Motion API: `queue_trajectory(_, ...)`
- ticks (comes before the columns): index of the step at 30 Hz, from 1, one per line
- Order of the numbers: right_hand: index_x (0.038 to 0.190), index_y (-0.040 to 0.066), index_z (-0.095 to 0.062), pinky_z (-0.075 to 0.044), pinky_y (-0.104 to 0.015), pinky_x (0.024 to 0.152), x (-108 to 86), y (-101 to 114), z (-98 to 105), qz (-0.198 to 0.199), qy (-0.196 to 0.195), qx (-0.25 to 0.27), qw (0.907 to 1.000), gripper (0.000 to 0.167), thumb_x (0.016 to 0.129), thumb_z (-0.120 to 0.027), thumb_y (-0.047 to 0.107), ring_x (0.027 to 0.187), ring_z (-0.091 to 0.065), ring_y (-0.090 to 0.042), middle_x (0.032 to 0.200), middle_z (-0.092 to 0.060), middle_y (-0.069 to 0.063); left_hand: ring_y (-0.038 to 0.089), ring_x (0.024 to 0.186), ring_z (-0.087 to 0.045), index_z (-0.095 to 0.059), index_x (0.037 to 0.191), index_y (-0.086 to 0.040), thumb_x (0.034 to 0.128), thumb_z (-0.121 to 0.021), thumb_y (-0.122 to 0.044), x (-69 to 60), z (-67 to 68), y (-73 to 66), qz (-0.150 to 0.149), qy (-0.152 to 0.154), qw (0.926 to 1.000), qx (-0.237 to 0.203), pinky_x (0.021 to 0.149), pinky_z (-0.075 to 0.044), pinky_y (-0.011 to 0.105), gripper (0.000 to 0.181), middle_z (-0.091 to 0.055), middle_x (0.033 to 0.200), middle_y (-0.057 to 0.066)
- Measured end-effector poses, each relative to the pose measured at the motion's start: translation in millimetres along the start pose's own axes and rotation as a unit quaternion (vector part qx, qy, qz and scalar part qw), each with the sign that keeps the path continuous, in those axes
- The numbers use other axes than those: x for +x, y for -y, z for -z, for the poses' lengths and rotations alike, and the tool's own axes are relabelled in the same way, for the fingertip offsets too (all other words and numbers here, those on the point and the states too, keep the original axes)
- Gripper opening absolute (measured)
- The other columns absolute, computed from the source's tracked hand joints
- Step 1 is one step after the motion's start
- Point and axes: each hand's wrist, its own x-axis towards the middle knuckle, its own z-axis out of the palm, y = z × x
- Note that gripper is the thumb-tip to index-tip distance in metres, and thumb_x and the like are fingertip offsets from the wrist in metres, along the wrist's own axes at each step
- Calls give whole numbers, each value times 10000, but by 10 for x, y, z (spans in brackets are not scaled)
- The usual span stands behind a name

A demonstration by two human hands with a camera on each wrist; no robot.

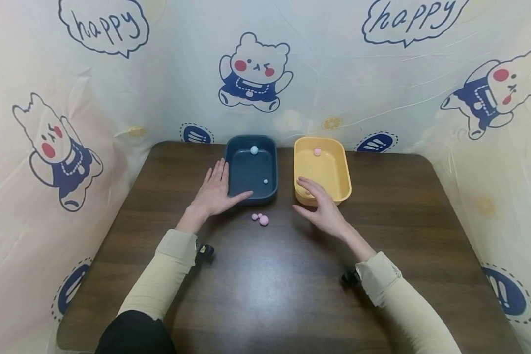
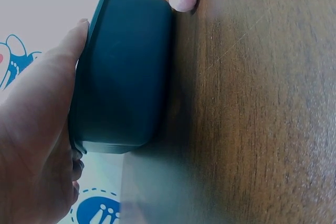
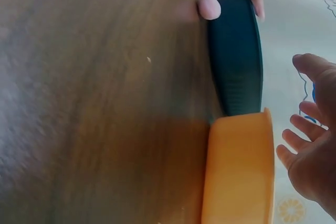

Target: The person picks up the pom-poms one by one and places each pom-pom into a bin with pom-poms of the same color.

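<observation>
A dark blue tray (image 1: 252,191) holds a larger light blue ball (image 1: 254,150) and a small one (image 1: 265,182). My left hand (image 1: 212,194) lies along its left rim with straight fingers, the thumb over the near edge; in the left wrist view the hand (image 2: 37,124) is against the rim of the tray (image 2: 126,66). My right hand (image 1: 325,211) hangs with spread fingers over the near left corner of the yellow tray (image 1: 342,172), holding nothing. A pink ball (image 1: 317,152) sits inside that tray. Several pink balls (image 1: 263,221) lie on the table before the blue tray.
The two trays stand side by side near the back edge of the brown wooden table (image 1: 256,295). Behind and beside the table hangs a pale curtain (image 1: 168,88) printed with bears. In the right wrist view the yellow tray (image 3: 239,171) is nearer than the blue tray (image 3: 236,51).
</observation>
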Motion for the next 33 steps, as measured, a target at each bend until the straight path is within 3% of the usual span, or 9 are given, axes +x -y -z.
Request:
queue_trajectory(6,1618,117,-532,-365,-554,1344,-44,51,-69,-73,180,24,9998,718,980,-851,194,1608,-455,-304,1715,-501,-91,383,1752,-1,8,1760,-26,897,-415,-982,4,5,0,-4,-12,10000,14,1420,-37,573,1355,107,1863,138)
queue_trajectory(18,1580,115,-577,-443,-563,1289,-120,211,-240,449,344,-115,9983,691,958,-872,170,1538,-545,-321,1650,-573,-122,382,1752,-12,-9,1761,-25,883,-421,-994,10,-28,9,13,-44,10000,39,1423,-35,565,1371,103,1865,131)
queue_trajectory(29,1626,104,-507,-434,-568,1296,-143,257,-364,-222,770,-290,9964,846,925,-900,369,1537,-513,-321,1656,-536,-117,397,1749,-27,17,1760,-29,892,-419,-988,3,-12,3,-1,-43,9999,107,1420,-60,576,1364,96,1863,146)
queue_trajectory(33,1628,88,-502,-437,-563,1294,-137,281,-419,-275,910,-346,9949,858,926,-896,384,1535,-515,-328,1654,-537,-131,395,1750,-22,2,1760,-22,899,-431,-975,-2,-6,-1,-6,-55,10000,76,1422,-53,572,1354,95,1863,145)
